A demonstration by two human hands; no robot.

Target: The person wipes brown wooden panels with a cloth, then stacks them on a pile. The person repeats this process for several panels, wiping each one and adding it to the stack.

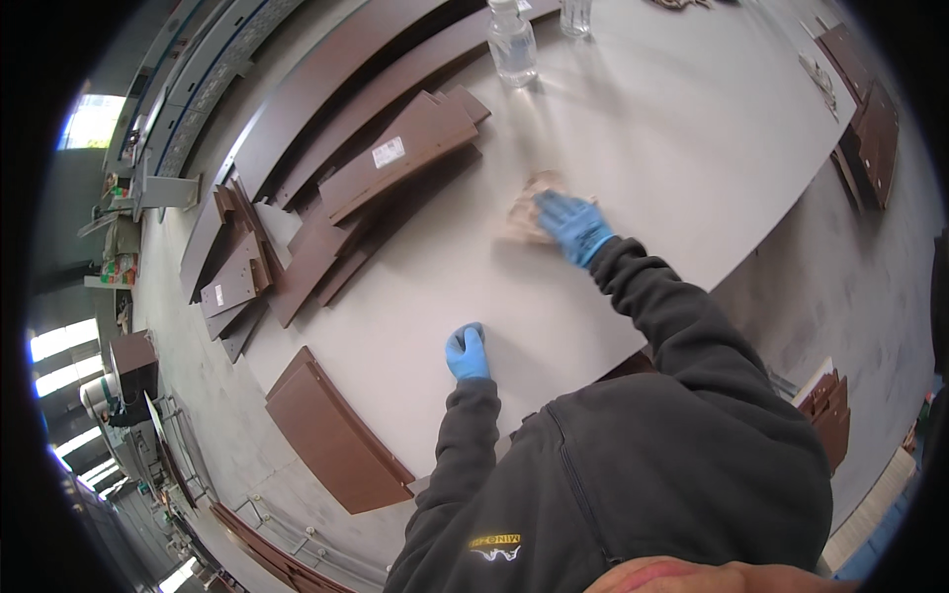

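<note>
My right hand [573, 227], in a blue glove, presses down on a crumpled beige rag [524, 215] on the pale grey tabletop [682, 168]. Hand and rag are slightly blurred, and the palm side is hidden. Nearer to me, my left hand [467, 352], gloved in blue too, is curled into a loose fist just over the table, with nothing showing in it. Left of both hands lie stacked brown panels [405, 148], the top one with a white label. A separate brown panel [331, 430] sits at the table's near left edge.
Two clear bottles [512, 44] stand at the far side of the table. Long curved brown strips [326, 89] run along the far left. More brown parts [870, 138] are beyond the right edge, and others [828, 410] are at the lower right. Concrete floor surrounds the table.
</note>
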